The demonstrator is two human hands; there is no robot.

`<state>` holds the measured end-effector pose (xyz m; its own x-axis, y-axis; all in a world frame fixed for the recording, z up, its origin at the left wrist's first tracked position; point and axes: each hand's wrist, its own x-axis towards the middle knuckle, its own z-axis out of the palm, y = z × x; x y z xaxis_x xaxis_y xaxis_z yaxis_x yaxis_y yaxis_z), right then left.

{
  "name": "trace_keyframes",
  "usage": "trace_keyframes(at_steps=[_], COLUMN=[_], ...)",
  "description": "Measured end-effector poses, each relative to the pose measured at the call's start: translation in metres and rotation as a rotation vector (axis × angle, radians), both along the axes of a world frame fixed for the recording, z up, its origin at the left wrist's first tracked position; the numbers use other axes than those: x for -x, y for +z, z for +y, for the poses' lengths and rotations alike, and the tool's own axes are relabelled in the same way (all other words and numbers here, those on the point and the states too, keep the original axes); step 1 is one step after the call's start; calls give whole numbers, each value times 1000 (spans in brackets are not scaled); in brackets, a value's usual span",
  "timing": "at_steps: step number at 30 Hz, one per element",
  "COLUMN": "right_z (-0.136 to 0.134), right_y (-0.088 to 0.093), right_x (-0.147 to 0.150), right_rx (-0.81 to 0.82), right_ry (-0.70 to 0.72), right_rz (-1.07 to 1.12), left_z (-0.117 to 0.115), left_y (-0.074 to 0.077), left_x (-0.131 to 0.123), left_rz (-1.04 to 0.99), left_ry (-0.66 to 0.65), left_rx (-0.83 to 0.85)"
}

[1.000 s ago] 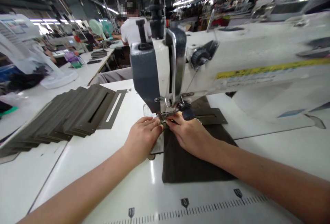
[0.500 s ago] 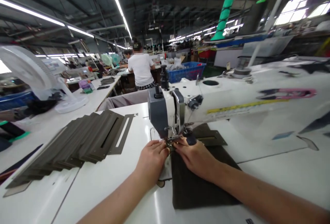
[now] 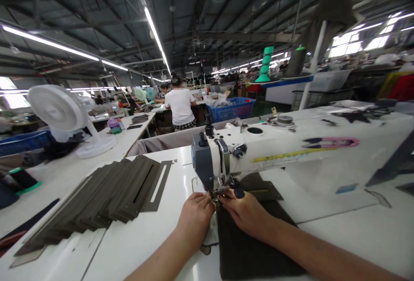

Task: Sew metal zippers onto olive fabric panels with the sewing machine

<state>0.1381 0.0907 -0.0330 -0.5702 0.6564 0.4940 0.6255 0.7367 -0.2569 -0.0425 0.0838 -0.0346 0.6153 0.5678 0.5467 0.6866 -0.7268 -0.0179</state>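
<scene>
Beneath the needle area of a white sewing machine lies a dark olive fabric piece, its near part spread over the table. My left hand is closed at the fabric's left edge, fingertips pinched beside the presser foot. From the right, my right hand rests over the fabric, its fingers bent and gripping it close to the presser foot. The fingertips of both hands are partly hidden by the machine head. Another olive piece with a slot lies behind the right hand, under the machine arm.
A fanned stack of olive slotted panels lies on the left of the table. Beyond are a white fan, a blue basket and a person in a white shirt. Pink-handled snips sit on the machine arm.
The view has tilted up and shifted, so the machine and table appear lower. Both hands keep their places at the presser foot; the fabric shows little movement.
</scene>
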Motion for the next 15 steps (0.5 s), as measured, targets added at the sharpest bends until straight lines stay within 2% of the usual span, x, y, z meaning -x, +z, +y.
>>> trace_keyframes(at_steps=[3,5,9,12,15], right_z=[1,-1,-20,-45,-60], right_y=[1,2,9,27,48], right_x=[-8,-19,-38,-33,-20], right_rx=[-8,-58,-92,77,424], right_ry=[2,-50,-213,-184,-87], right_rz=[-21,-61,-259,-305,-144], left_z=[3,0,-28,-63,-81], left_y=[1,4,16,26,34], left_x=[1,3,9,7,0], left_rz=[-16,-37,-96,-117,-134], left_ry=[2,18,54,17,-9], left_rx=[10,26,88,186,238])
